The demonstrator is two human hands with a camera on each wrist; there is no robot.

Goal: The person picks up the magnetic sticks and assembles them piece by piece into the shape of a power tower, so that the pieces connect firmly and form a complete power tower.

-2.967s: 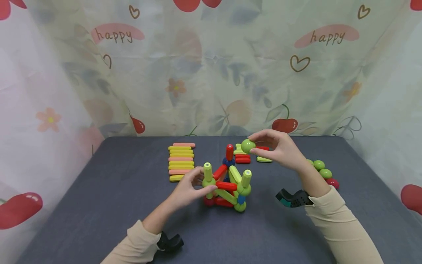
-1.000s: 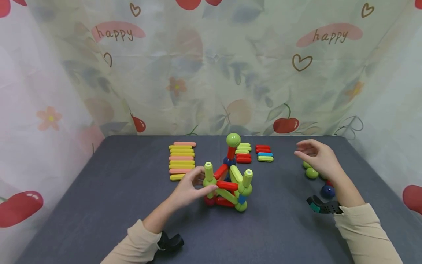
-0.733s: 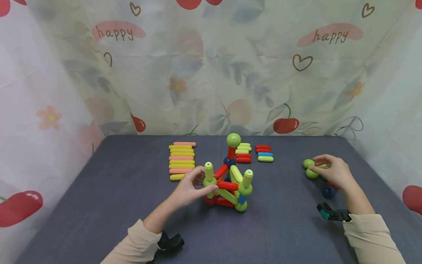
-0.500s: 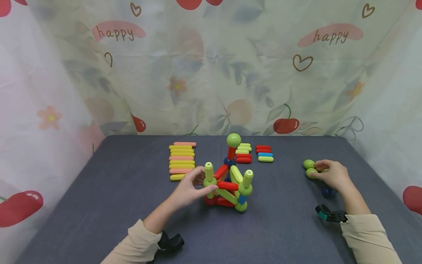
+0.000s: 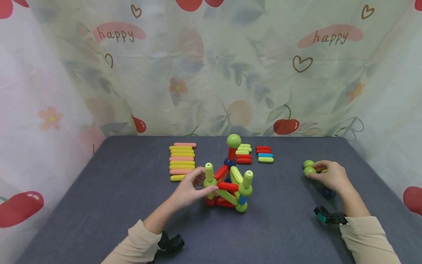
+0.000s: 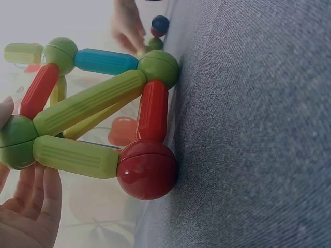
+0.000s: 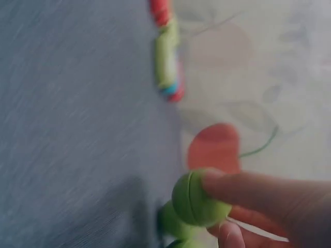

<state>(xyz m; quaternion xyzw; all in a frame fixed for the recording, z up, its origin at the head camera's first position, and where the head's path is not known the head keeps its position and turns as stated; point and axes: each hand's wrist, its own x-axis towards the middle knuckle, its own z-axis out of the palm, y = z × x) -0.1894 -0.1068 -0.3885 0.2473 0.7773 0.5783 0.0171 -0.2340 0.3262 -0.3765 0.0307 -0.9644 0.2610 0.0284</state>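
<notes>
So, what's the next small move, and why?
Probably carry the pinched ball in the right hand to the nearer upright green rod: its top is bare, the red rod already bears a green ball, and the left hand holds the frame.

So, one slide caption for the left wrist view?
Left hand gripping a stick-and-ball frame, right hand at green balls beyond.

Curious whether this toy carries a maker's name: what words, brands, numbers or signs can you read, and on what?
"happy": left pink patch on the backdrop.
"happy": right pink patch on the backdrop.
Heart outlines: also on the backdrop.
I can read nothing else, on the toy structure or elsewhere.
</notes>
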